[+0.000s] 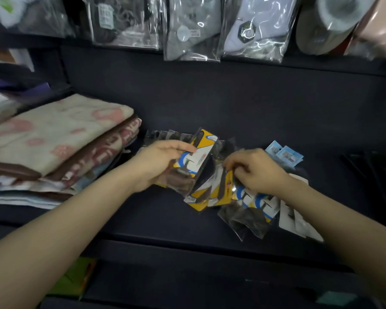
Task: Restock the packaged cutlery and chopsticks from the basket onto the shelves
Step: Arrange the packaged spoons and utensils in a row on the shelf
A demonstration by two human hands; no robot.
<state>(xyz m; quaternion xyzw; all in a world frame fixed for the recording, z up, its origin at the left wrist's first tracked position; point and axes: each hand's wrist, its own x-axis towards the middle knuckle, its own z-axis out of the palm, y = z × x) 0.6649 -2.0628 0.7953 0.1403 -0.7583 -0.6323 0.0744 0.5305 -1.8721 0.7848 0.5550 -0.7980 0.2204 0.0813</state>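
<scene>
Several clear packets with yellow, blue and white header cards lie in a loose pile on the dark shelf (232,103). My left hand (158,163) grips a bunch of these packets (201,150), tilted upright at the pile's left end. My right hand (256,170) has its fingers curled down on the packets (252,204) lying at the pile's right side. Two packets with light blue cards (285,153) lie just behind my right hand. The packets' contents look dark and blurred. No basket shows in the view.
A stack of folded towels (54,139) fills the shelf's left part, close to my left hand. Bagged socks (192,30) hang in a row above the shelf. Dark thin items (370,166) lie at the shelf's right end. The shelf's front edge (187,244) runs below the pile.
</scene>
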